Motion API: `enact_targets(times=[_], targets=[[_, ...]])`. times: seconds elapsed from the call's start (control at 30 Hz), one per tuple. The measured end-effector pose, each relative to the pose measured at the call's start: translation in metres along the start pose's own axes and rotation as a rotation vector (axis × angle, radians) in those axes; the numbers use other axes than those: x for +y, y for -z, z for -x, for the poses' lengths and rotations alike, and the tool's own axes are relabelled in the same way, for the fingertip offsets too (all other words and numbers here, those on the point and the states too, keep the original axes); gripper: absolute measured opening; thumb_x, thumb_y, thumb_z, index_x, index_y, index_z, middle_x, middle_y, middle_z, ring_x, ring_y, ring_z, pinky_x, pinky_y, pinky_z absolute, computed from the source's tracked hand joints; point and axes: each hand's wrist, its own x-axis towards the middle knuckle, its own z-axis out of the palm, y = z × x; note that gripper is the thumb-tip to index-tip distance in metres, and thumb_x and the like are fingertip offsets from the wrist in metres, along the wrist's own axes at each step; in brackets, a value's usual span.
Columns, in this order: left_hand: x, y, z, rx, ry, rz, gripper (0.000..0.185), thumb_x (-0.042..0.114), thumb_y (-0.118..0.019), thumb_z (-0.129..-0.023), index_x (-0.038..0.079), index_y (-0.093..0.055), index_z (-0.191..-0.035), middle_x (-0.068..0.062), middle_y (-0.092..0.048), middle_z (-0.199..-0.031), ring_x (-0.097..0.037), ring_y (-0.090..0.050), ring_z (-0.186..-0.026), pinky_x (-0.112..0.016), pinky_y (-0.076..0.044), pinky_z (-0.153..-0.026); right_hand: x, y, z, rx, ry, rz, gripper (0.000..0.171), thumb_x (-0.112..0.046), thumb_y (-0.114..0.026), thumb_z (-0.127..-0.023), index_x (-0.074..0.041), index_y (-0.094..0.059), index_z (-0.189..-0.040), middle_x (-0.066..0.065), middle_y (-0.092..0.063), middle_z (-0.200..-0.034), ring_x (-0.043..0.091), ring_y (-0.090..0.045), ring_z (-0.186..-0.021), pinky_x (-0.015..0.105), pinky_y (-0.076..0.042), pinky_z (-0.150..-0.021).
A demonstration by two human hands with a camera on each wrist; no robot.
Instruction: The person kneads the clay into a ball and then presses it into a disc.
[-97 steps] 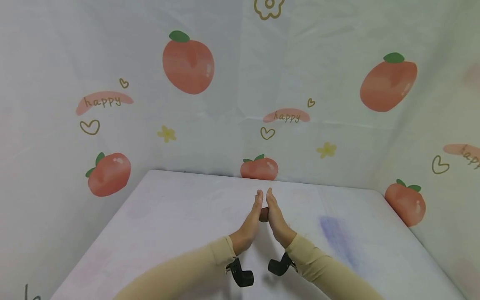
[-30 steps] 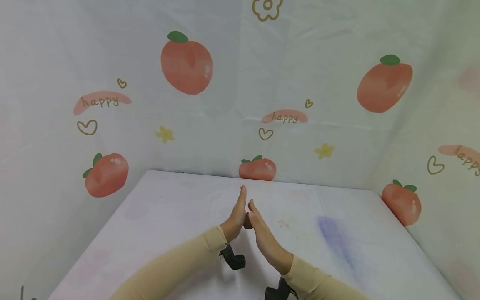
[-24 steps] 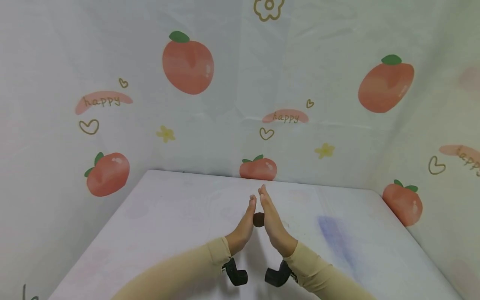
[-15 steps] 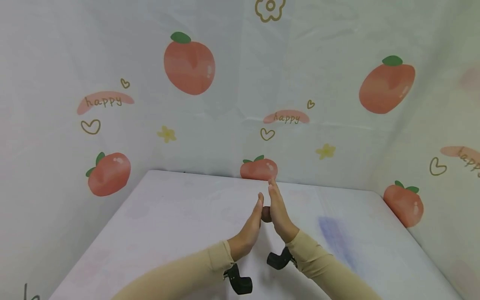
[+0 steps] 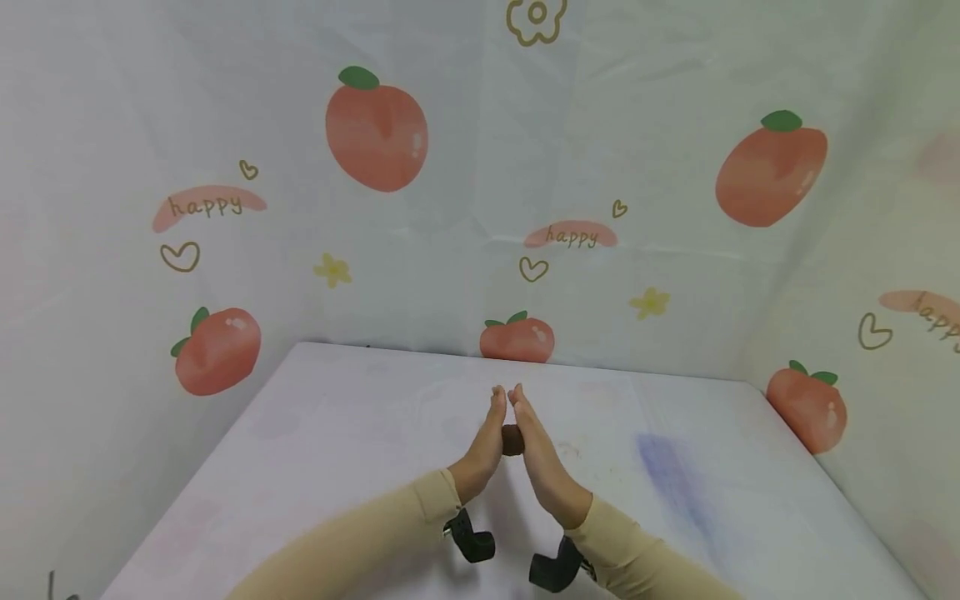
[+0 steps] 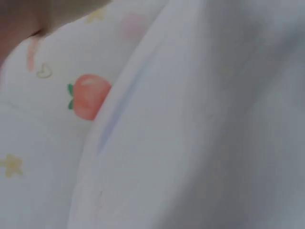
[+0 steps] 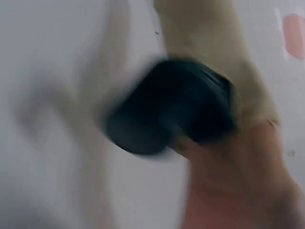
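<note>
It's a little screened-off recording corner, folks: pale backdrop (image 5: 450, 175) on three sides, red fruit (image 5: 377, 140) and "happy" lettering (image 5: 572, 236) all over it, a whitish tabletop (image 5: 360, 417) tucked inside, black wrist cameras (image 5: 474, 545) above. The wider building? Can't tell!

In the head view: one left hand (image 5: 482, 450), one right hand (image 5: 546, 468); two sleeves (image 5: 352, 537); two black wrist cameras (image 5: 553, 572); one brown lump (image 5: 513, 440) near six o'clock; one table (image 5: 337, 417); one purple smear (image 5: 675, 479) at four o'clock; five clear red fruits (image 5: 377, 137); three "happy" labels (image 5: 210, 206); five hearts (image 5: 180, 257); two yellow flowers (image 5: 332, 271), at nine and three o'clock; one outlined flower (image 5: 537, 13) at twelve o'clock
</note>
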Motion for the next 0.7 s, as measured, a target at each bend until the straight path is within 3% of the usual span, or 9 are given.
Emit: enact_targets(times=[0.17, 0.4, 0.57, 0.7], targets=[[-0.006, -0.014, 0.014, -0.075, -0.028, -0.015, 0.066, 0.052, -0.005, -0.103, 0.013, 0.004, -0.156, -0.004, 0.011, -0.163, -0.028, 0.018, -0.148, -0.063, 0.01, -0.114, -0.01, 0.017, -0.017, 0.08, 0.043, -0.023, 0.059, -0.035, -0.025, -0.107, -0.008, -0.006, -0.156, 0.013, -0.016, -0.161, 0.03, -0.004, -0.15, 0.057, 0.002, -0.118], [0.016, -0.022, 0.023, -0.114, -0.147, 0.03, 0.062, 0.045, -0.005, -0.105, 0.009, 0.001, -0.156, -0.005, 0.01, -0.163, -0.027, 0.014, -0.149, -0.06, 0.006, -0.116, 0.005, 0.026, -0.031, 0.108, -0.006, -0.003, 0.06, -0.035, -0.023, -0.107, -0.007, -0.003, -0.156, 0.013, -0.008, -0.163, 0.028, 0.003, -0.15, 0.055, 0.002, -0.119], [0.03, -0.008, 0.011, -0.034, -0.166, 0.059, 0.065, 0.046, -0.008, -0.105, 0.006, -0.004, -0.155, -0.006, 0.006, -0.163, -0.026, 0.012, -0.149, -0.059, 0.008, -0.116, 0.024, 0.015, -0.019, 0.047, -0.037, 0.018, 0.06, -0.035, -0.02, -0.108, -0.001, -0.004, -0.154, 0.016, 0.001, -0.162, 0.033, 0.008, -0.149, 0.058, 0.002, -0.117], [0.03, 0.006, -0.004, 0.054, -0.098, 0.068, 0.068, 0.052, -0.011, -0.103, 0.01, -0.003, -0.156, -0.006, 0.006, -0.164, -0.029, 0.009, -0.149, -0.06, 0.007, -0.116, 0.027, 0.003, 0.0, -0.056, -0.046, 0.048, 0.063, -0.038, -0.02, -0.108, 0.0, 0.0, -0.154, 0.018, -0.002, -0.162, 0.035, 0.006, -0.149, 0.06, 0.001, -0.117]])
